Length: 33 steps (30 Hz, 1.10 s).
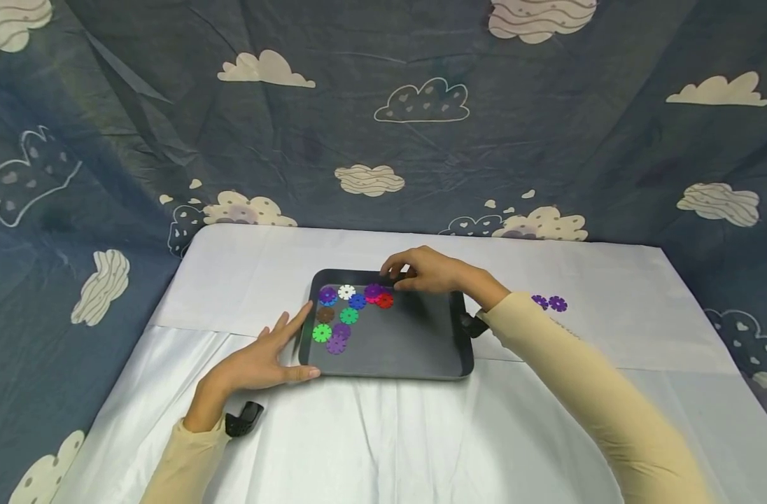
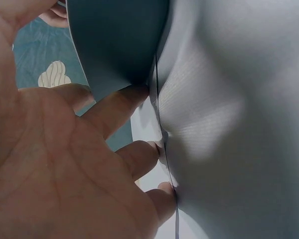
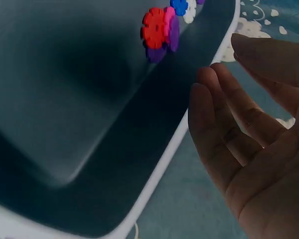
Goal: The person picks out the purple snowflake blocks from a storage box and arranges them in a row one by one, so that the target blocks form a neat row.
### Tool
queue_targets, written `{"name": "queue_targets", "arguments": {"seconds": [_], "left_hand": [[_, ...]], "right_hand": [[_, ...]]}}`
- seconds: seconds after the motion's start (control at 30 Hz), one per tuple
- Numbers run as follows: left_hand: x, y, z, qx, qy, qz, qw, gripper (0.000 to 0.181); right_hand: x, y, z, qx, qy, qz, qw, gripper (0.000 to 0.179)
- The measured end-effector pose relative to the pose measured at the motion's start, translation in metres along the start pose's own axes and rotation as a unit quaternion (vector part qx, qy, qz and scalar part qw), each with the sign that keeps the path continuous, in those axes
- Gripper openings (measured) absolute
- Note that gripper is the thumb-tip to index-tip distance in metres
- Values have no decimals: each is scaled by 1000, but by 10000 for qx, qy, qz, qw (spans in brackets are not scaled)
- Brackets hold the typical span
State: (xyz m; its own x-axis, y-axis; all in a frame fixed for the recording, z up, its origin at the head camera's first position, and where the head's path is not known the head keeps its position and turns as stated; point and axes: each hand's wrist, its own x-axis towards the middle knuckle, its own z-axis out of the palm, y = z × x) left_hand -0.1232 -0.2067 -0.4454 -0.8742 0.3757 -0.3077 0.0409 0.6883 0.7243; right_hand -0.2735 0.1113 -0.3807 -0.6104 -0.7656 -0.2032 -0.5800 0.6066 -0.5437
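Observation:
A dark grey rectangular baking tray [image 1: 402,346] lies on the white-covered table. Flower-shaped plastic discs are gathered in its left and far part: a red disc [image 1: 385,300], a white disc [image 1: 346,292], a brown disc [image 1: 325,314], a bright green disc [image 1: 322,332] and several purple and blue ones. My left hand [image 1: 251,362] touches the tray's left side with fingers spread and the thumb at the near corner. Over the far rim hovers my right hand [image 1: 430,271], its fingers loosely bent. In the right wrist view nothing shows between the fingers [image 3: 204,114].
Two purple discs [image 1: 558,303] lie on the table to the right of the tray, partly beside the right sleeve [image 1: 566,357]. A dark cloth with cloud prints [image 1: 383,231] hangs behind the table.

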Motion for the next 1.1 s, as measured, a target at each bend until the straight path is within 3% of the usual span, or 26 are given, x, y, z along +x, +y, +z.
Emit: {"name": "queue_targets", "arguments": {"seconds": [0.43, 1.1], "left_hand": [[1, -2, 1, -25, 13, 23, 10000, 111], [2, -2, 1, 19, 10, 25, 10000, 112]], "right_hand": [[25, -6, 25, 19, -549, 205, 9983, 42], [25, -4, 31, -304, -413, 34, 9987, 33]]}}
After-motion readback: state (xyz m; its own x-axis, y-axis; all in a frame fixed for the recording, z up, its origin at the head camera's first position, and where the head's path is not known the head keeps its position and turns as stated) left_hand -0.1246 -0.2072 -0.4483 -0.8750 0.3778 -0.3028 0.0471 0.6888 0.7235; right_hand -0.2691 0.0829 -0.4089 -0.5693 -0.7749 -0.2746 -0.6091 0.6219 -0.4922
